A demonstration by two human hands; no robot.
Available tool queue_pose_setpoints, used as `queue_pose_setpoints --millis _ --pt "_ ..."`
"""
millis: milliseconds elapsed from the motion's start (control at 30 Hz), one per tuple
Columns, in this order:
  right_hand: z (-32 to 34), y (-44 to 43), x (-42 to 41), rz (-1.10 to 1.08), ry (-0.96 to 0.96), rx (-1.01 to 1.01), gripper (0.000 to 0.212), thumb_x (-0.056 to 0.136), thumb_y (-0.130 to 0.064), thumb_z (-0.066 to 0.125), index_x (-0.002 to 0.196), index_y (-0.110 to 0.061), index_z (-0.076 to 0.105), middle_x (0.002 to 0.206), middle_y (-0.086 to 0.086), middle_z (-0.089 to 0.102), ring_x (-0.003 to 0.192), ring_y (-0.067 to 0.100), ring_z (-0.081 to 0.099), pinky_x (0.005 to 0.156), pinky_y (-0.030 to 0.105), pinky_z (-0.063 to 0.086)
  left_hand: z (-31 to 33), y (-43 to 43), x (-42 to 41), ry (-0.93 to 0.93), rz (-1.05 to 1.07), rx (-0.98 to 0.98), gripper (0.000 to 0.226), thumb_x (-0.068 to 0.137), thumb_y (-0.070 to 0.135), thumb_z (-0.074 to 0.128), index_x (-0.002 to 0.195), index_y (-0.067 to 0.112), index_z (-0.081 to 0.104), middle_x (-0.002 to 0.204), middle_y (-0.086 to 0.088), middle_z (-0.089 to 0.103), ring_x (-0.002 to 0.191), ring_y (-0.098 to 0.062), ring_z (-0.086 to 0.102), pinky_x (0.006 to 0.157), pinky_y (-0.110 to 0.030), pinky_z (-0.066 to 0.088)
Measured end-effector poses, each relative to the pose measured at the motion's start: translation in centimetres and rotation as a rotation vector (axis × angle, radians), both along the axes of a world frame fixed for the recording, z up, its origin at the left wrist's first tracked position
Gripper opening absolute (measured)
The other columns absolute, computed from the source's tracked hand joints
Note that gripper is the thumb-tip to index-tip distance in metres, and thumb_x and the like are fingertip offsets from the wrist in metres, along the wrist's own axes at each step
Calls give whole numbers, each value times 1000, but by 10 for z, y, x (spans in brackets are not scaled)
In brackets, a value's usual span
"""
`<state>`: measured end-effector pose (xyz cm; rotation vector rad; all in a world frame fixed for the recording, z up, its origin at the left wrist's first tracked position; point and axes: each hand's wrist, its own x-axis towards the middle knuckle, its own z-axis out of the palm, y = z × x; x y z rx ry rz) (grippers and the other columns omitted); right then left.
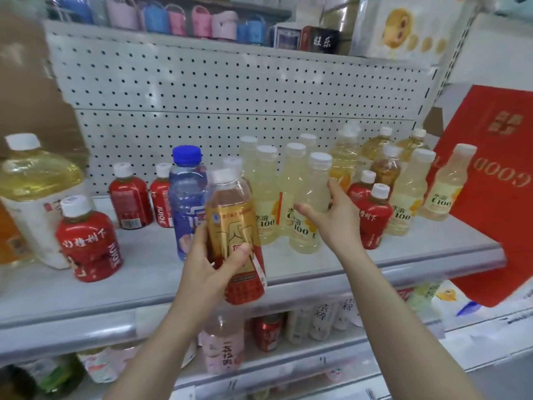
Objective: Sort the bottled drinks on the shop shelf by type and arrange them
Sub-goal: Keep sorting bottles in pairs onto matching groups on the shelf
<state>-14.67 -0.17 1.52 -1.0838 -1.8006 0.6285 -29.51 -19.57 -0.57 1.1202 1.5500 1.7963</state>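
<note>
My left hand [212, 261] grips a gold-and-red labelled tea bottle [235, 229], held tilted in front of the grey shelf [161, 272]. My right hand [334, 217] wraps around the front pale-yellow C100 bottle [313, 197], which stands upright on the shelf. Behind it stand several more pale-yellow C100 bottles [265, 194]. A blue-capped bottle [187, 197] stands just left of the held tea bottle. Short red juice bottles stand at left [89, 243], at back left [129, 197] and at right [372, 217]. Amber tea bottles [385, 166] stand at back right.
A big yellow-drink jug [34, 194] stands at the shelf's left end. A red box [490, 168] leans at the right end. A white pegboard [216, 93] backs the shelf. More bottles and a red can [266, 332] sit on the lower shelf.
</note>
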Motion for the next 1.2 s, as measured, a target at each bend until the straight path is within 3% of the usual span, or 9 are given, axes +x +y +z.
queue_pose_setpoints --millis 167,367,500,633,733,800,867,967,1200 --pt "-1 16 -32 -41 -52 -2 95 77 -52 81 154 -17 38 155 3 47 142 25 44 114 49 40 2 -5 -3 52 -6 -6 64 71 47 74 129 38 49 114 24 67 108 1 64 95 -31 51" --pt "-7 10 -34 -40 -51 4 89 87 -44 75 158 -18 28 160 3 39 147 23 35 119 43 33 -5 -10 -9 74 8 -35 69 65 62 71 128 48 47 119 24 64 115 0 60 102 -38 49" --pt "-19 2 -22 -24 -12 25 78 90 -37 72 156 -26 32 148 0 52 133 20 51 110 45 44 -5 -11 -10 81 9 -13 83 61 65 69 136 38 45 125 14 62 115 -5 61 98 -38 51" --pt "-31 -7 4 -296 63 192 67 91 -28 72 149 -17 40 143 6 50 131 22 46 111 36 36 -7 -14 -6 50 34 5 79 62 62 71 132 38 46 118 20 65 108 3 63 86 -23 51" --pt "-33 10 38 -528 119 112 83 86 -24 76 153 -10 29 153 17 36 142 33 32 117 47 26 -6 -17 -3 20 63 19 67 70 48 72 132 35 47 113 24 66 105 4 64 76 -16 54" --pt "-36 29 54 -477 103 -91 97 86 -28 77 158 -11 15 159 17 29 147 35 29 119 52 24 -6 -17 -2 -1 81 34 65 74 44 71 133 30 48 114 19 68 105 1 65 77 -18 54" --pt "-38 40 61 -389 110 -197 99 85 -33 78 158 -14 13 157 14 36 142 36 39 116 52 31 -5 -19 1 -22 102 43 61 79 44 75 133 30 48 115 16 68 105 0 65 78 -19 53" --pt "-39 35 60 -335 108 -167 91 84 -36 79 153 -15 23 151 12 44 137 35 45 113 51 34 -5 -22 6 -69 135 55 51 78 41 69 125 35 51 112 16 69 103 0 66 77 -18 55" --pt "-24 -50 33 -15 150 -39 79 79 -49 80 141 -26 37 124 -1 55 106 18 54 97 34 39 -11 -47 9 -213 199 81 56 82 44 71 133 30 50 121 4 70 109 -17 69 94 -46 55"
